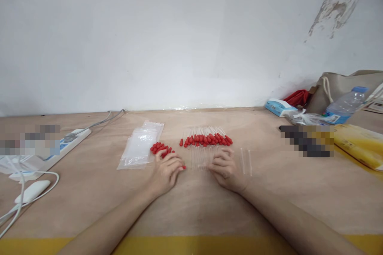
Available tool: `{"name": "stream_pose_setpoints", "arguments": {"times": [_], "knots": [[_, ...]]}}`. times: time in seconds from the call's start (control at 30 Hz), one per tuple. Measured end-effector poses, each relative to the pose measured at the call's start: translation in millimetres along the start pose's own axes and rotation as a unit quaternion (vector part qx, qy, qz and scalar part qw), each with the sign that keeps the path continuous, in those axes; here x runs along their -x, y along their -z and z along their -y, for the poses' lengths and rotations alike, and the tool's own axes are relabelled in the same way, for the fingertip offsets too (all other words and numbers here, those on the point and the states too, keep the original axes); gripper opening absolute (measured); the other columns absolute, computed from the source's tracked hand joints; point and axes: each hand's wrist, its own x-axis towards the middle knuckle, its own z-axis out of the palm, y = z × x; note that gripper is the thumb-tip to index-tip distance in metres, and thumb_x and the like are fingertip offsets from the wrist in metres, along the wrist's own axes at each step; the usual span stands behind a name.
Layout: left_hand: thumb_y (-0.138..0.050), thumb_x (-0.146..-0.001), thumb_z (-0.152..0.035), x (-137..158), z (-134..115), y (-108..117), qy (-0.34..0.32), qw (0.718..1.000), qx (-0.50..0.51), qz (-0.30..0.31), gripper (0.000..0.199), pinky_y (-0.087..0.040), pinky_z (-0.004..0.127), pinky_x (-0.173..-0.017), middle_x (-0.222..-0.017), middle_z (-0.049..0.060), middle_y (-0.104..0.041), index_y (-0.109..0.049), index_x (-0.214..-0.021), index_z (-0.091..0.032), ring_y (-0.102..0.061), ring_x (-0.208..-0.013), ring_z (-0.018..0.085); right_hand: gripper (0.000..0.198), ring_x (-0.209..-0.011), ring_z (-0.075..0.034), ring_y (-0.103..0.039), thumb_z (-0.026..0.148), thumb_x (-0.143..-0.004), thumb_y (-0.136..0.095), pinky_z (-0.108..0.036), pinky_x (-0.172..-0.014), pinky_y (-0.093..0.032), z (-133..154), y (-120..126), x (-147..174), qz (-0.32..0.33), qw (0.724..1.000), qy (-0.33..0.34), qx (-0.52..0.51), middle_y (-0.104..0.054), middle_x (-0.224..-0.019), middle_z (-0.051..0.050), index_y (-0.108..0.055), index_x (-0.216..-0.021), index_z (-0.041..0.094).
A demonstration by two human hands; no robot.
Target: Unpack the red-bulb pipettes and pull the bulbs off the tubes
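backdrop: white wall behind a tan wooden tabletop (pixel 191 207).
bags: flat clear plastic bags (pixel 140 145) stacked, contents not visible.
droppers: row of clear glass droppers (pixel 206 140) with red bulbs, long axes running away from the person, bulbs at the far end.
loose bulbs: red bulbs (pixel 160 148) piled just left.
left hand (pixel 166 171): grip curled on one red bulb.
right hand (pixel 224 169): fingers bent on bare glass tubes (pixel 199 158); grip cannot be told.

2 bare forearms — no sleeves, no gloves — left hand (pixel 166 170), right hand (pixel 225 169).
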Motion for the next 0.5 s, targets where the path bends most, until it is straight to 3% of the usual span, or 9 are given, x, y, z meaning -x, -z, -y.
{"name": "stream_pose_setpoints", "arguments": {"times": [0.17,0.27,0.33,0.5], "knots": [[-0.044,-0.086,-0.021,6,19,0,0.045,0.996,0.043,-0.062,0.016,-0.041,0.034,-0.085,-0.092,0.004,-0.062,-0.060,-0.090,-0.020,-0.054,-0.093,0.017,0.017,-0.074,-0.012,-0.053,0.023,-0.082,-0.050,-0.033,-0.080,-0.025,-14,12,1,-0.031,0.983,-0.169,0.066,-0.064,-0.074,0.000,-0.066,-0.088,0.024],[-0.042,-0.085,-0.022,0,35,3,0.130,0.978,0.021,-0.164,0.021,-0.044,0.032,-0.082,-0.098,0.008,-0.054,-0.060,-0.096,-0.017,-0.054,-0.092,0.017,0.020,-0.080,-0.013,-0.056,0.019,-0.080,-0.049,-0.032,-0.079,-0.022,-18,10,4,-0.016,0.965,-0.244,0.097,-0.066,-0.087,0.000,-0.063,-0.093,0.023],[-0.043,-0.083,-0.023,-3,51,6,0.205,0.953,-0.026,-0.221,0.025,-0.046,0.032,-0.077,-0.096,0.009,-0.050,-0.061,-0.098,-0.015,-0.055,-0.083,0.017,0.020,-0.079,-0.012,-0.056,0.017,-0.078,-0.048,-0.031,-0.077,-0.022,-19,7,5,-0.010,0.958,-0.268,0.099,-0.066,-0.088,0.000,-0.062,-0.092,0.022],[-0.047,-0.077,-0.028,-4,87,14,0.309,0.925,-0.045,-0.218,0.029,-0.047,0.029,-0.067,-0.078,0.003,-0.052,-0.057,-0.102,-0.015,-0.053,-0.067,0.015,0.018,-0.076,-0.012,-0.054,0.018,-0.080,-0.047,-0.031,-0.078,-0.021,-15,-5,-3,-0.015,0.962,-0.242,0.125,-0.064,-0.078,-0.001,-0.064,-0.082,0.023]]}}
